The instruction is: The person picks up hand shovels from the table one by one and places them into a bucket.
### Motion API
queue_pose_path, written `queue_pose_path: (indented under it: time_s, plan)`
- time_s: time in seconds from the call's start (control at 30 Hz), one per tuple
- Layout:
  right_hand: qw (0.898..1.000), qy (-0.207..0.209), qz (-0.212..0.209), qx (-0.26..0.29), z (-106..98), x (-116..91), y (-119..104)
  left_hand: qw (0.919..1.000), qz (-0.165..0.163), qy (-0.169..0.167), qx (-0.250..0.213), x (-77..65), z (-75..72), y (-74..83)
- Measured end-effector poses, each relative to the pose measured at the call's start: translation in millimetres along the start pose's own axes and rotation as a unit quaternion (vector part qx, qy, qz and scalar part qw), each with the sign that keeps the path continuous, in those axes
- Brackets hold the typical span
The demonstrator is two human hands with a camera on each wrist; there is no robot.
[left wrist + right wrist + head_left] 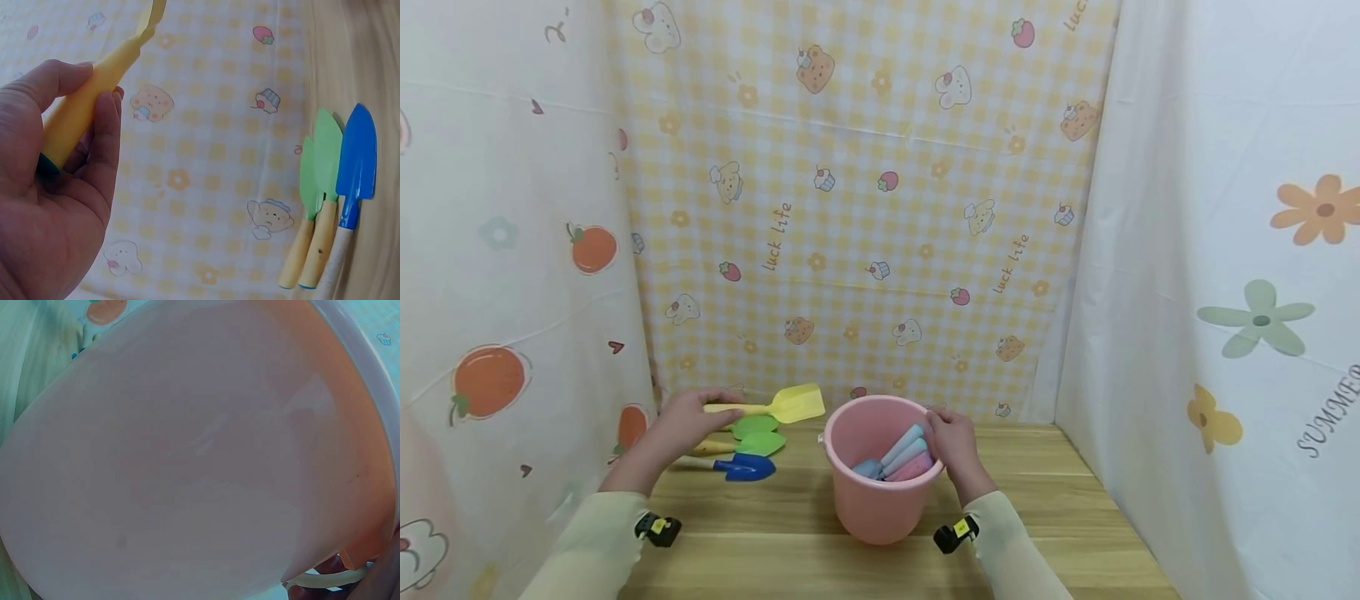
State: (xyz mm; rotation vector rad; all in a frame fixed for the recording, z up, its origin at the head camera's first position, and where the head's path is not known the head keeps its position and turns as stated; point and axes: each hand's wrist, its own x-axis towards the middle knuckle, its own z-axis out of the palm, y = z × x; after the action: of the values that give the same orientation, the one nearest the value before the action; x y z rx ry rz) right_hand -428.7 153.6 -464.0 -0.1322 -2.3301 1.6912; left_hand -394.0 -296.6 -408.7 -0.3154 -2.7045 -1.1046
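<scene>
My left hand (691, 421) grips a yellow toy shovel (797, 403) by its handle, the blade pointing right, raised over the other tools at the left. In the left wrist view, thumb and fingers wrap the yellow handle (87, 106) with its dark green end. The right hand (953, 446) holds the rim of a pink bucket (880, 508) at its right side. That bucket stands upright on the table and fills most of the right wrist view. Inside it lie tools with light blue handles (904, 451) and a pink piece (910, 468).
On the wooden table (1037, 533), left of the bucket, lie a blue trowel (750, 467) and two green trowels, the nearer green trowel (758, 443) beside it. A yellow checked cloth (850, 225) hangs behind. White printed cloths flank the table on both sides.
</scene>
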Motion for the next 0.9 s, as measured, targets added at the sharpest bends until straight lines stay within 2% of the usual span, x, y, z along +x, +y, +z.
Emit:
queue_pose_path:
  time_s: [0.37,0.6,0.9]
  plan:
    - [1.0,0.001,0.004,0.0,-0.4,0.3,-0.1,0.9987,0.003,-0.033,-0.04,17.4,12.1,20.3]
    - [1.0,-0.001,0.011,0.004,0.3,0.7,0.0,0.9982,0.04,-0.038,-0.023,26.7,22.1,32.1]
    - [1.0,-0.003,0.01,-0.003,0.0,-0.6,-0.6,0.9943,0.058,-0.067,-0.058,31.3,36.3,48.1]
